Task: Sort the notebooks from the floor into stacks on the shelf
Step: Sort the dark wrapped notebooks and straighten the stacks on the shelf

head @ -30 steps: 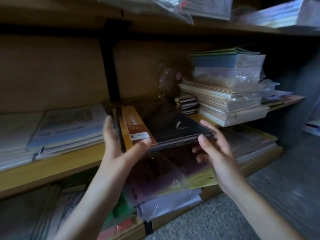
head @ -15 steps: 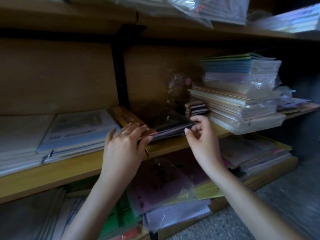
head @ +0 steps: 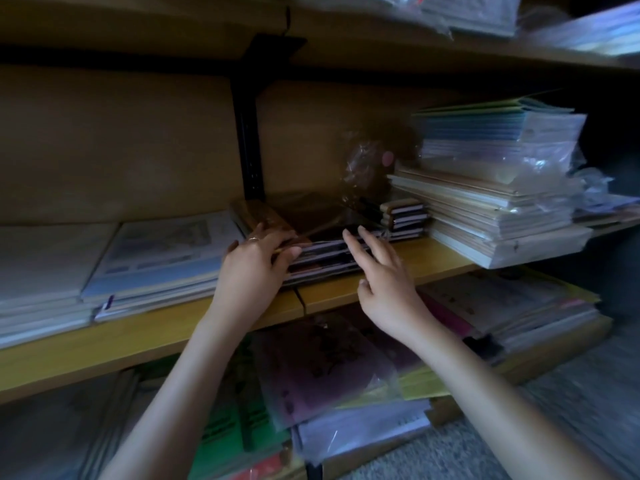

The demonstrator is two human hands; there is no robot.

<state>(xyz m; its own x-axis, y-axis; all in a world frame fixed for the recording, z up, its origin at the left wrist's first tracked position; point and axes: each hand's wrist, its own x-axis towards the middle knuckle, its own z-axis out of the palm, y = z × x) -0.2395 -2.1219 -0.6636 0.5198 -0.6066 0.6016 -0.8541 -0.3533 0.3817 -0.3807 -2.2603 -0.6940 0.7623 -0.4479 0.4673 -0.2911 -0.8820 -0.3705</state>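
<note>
A low stack of dark notebooks in clear wrap lies on the middle wooden shelf, between a stack of pale booklets and a tall stack. My left hand rests on the stack's front left corner, fingers laid over the top notebook and thumb against its edge. My right hand is at the stack's front right, fingers straight and spread, fingertips touching the notebooks' front edge.
A small pile of thick little notebooks sits just right of the dark stack. A black upright bracket stands behind. The shelf below holds wrapped purple and green booklets. Grey floor lies at lower right.
The dark notebooks went from held in the air to lying on the shelf. My right hand let go and spread its fingers; my left hand slid onto the stack's corner.
</note>
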